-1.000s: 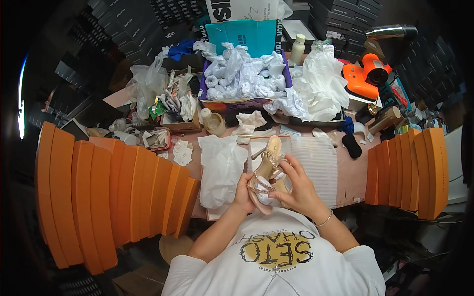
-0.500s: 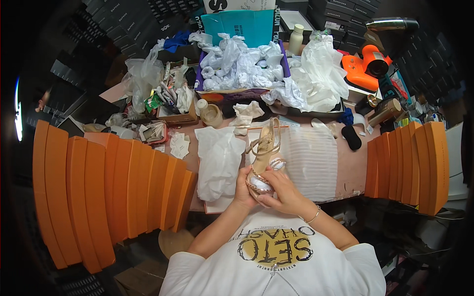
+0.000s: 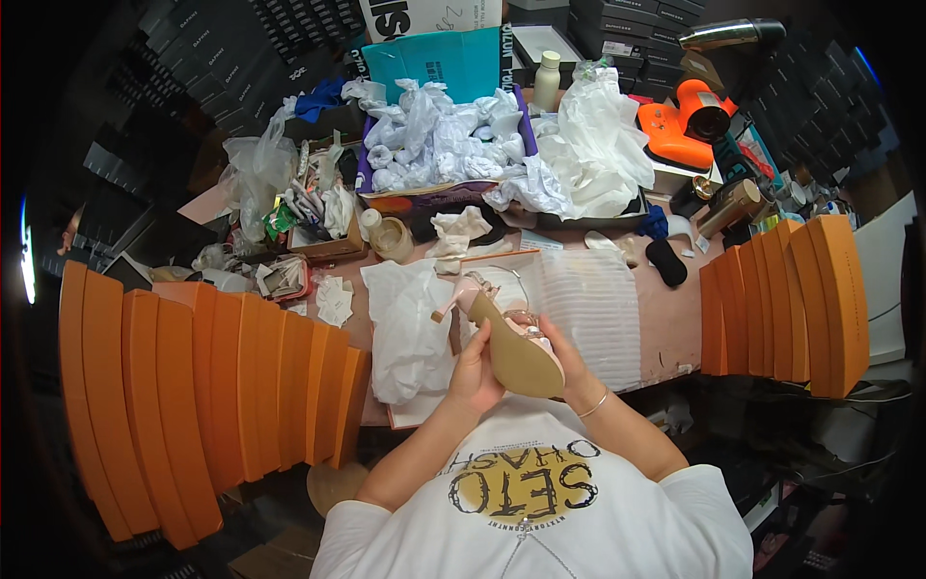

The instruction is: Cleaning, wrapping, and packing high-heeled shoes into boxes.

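Observation:
Both hands hold a high-heeled sandal (image 3: 521, 357) above an orange-edged shoebox (image 3: 529, 259). Its tan sole faces up, and the slim pink heel points to the left. My left hand (image 3: 475, 374) grips the near left edge of the sole. At the opposite edge, by the straps, my right hand (image 3: 571, 365) is closed round the shoe, its fingers partly hidden. Crumpled white tissue paper (image 3: 410, 333) lies left of the sandal, and a ribbed white wrapping sheet (image 3: 590, 318) lies on the right.
Orange boxes stand in a left row (image 3: 231, 376) and a right row (image 3: 772, 309). Behind are a purple box (image 3: 367, 154) of crumpled paper, a glass jar (image 3: 391, 239), a cream bottle (image 3: 547, 82), an orange tool (image 3: 675, 135) and a black oval object (image 3: 666, 262).
The sandal has been turned over, from its strap side showing to its sole facing up. My hands have shifted to its two sides. The whole view has moved slightly.

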